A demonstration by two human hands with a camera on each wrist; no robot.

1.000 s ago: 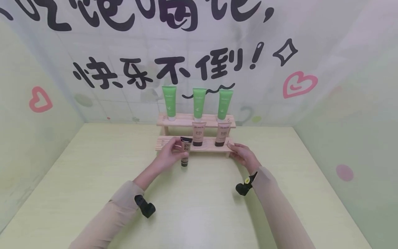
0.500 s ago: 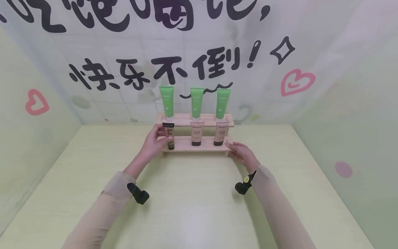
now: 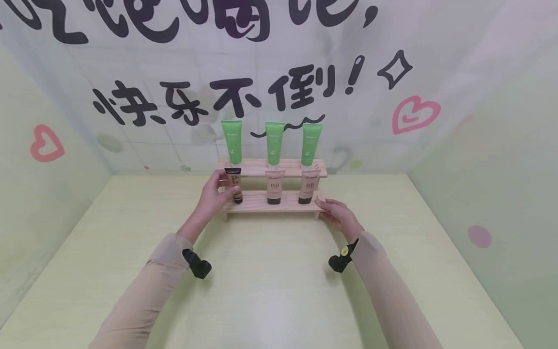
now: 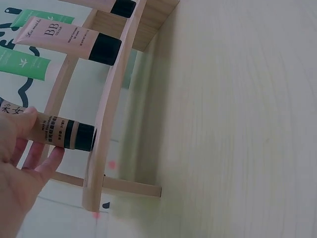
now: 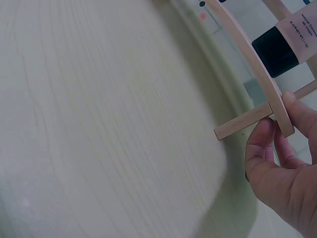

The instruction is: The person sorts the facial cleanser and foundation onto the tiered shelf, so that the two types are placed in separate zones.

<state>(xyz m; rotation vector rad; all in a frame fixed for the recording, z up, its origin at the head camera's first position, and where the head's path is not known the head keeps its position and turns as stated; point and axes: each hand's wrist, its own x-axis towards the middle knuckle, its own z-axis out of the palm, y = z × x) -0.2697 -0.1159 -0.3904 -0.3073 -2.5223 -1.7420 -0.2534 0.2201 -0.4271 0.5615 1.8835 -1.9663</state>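
Observation:
My left hand [image 3: 213, 192] pinches a tan foundation tube [image 4: 55, 131] with a black cap, upright and cap down at the left end of the lower shelf. In the left wrist view its cap sits right at the shelf board. With thumb above and fingers beneath, my right hand [image 3: 342, 217] grips the right end of the lower board of the wooden two-tier rack [image 3: 257, 207]. Two pink BB cream tubes [image 3: 275, 186] stand on that lower tier, in the middle and toward the right. Three green tubes [image 3: 274, 144] stand in a row on the upper tier.
The rack stands on a pale wood-grain table [image 3: 270, 276], near the back wall [image 3: 174, 58] with its black lettering. Side walls rise at left and right. Each wrist carries a small black camera [image 3: 198, 264].
My left hand has moved left and back, taking the foundation tube from in front of the rack to the left end of the lower tier. The right hand keeps its grip on the rack.

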